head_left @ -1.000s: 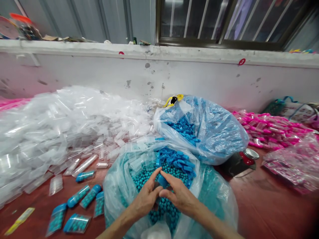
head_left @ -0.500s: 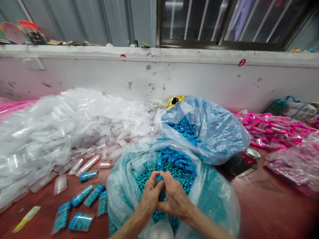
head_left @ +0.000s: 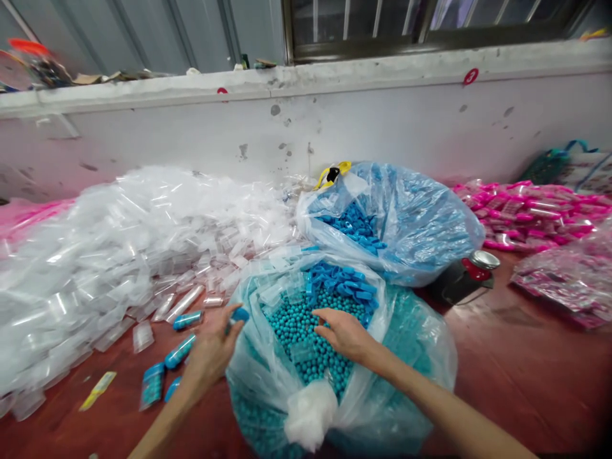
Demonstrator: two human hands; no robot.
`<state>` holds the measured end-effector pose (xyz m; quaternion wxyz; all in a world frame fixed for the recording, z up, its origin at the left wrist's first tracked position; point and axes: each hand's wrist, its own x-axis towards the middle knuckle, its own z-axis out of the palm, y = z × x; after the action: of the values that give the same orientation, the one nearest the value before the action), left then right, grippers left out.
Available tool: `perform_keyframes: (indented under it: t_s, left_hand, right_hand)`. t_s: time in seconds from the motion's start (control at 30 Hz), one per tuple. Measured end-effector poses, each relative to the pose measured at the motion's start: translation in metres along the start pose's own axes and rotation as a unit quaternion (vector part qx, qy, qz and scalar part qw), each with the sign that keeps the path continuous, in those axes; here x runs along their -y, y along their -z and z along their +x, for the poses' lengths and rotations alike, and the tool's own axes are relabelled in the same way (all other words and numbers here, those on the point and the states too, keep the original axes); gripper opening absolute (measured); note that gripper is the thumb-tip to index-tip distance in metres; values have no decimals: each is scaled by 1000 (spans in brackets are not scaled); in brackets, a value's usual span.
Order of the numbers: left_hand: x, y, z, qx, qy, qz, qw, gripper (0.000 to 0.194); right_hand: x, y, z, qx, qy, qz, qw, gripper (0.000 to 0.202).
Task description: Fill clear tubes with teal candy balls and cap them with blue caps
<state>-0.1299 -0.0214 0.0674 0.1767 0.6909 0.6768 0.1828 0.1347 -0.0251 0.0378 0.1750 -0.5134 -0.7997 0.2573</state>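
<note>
My left hand (head_left: 213, 341) is off to the left of the bead bag, pinching a small container with a blue cap (head_left: 240, 314); the rest of that container is hidden by the hand. Over the turquoise beads (head_left: 296, 322) hovers my right hand (head_left: 344, 335), thumb and fingers apart, nothing held. The beads fill an open plastic bag (head_left: 253, 382). Blue caps (head_left: 344, 280) lie on the beads at the back of the bag. A clear empty container (head_left: 303, 350) rests on the beads near my right fingers. Filled containers with blue caps (head_left: 153, 386) lie on the red table, partly behind my left arm.
A large heap of clear containers (head_left: 109, 255) spreads on the left. Behind the bead bag sits a bag of blue caps (head_left: 406, 217). A dark pot with a metal lid (head_left: 461, 280) and pink packed items (head_left: 535, 213) are on the right. A yellow strip (head_left: 99, 390) lies front left.
My hands were together over the beads around a small container. They have parted: the left moved left with the blue-capped container, the right opened over the beads. The view has tilted down and shifted.
</note>
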Motion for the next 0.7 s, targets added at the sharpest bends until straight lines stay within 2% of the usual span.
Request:
perform_keyframes:
  t_s: [0.1, 0.17, 0.23, 0.3, 0.37, 0.5, 0.6, 0.7]
  left_hand:
    - [37, 17, -5, -22, 70, 172, 982, 45]
    - [46, 19, -8, -71, 63, 258, 961, 47]
    - [40, 15, -10, -126, 11, 281, 951, 45]
    - [20, 5, -10, -138, -60, 241, 959, 42]
    - [-6, -11, -10, -94, -124, 181, 971, 39]
    - [-52, -50, -5, 95, -173, 103, 975, 37]
    - [-63, -70, 2, 211, -169, 34, 962, 42]
    - [-58, -78, 10, 240, -141, -54, 959, 38]
  right_hand:
    - [-2, -5, -2, 41, 0, -51, 998, 28]
    - [2, -13, -1, 68, 8, -87, 994, 29]
    - [5, -22, 1, 91, 12, -111, 990, 27]
    - [6, -31, 3, 105, 15, -114, 988, 21]
    - [4, -35, 5, 108, 12, -95, 990, 18]
    - [-4, -35, 6, 88, -5, -18, 996, 20]
    - [-10, -31, 7, 60, -45, 84, 994, 13]
    - [-12, -26, 8, 29, -104, 193, 975, 12]
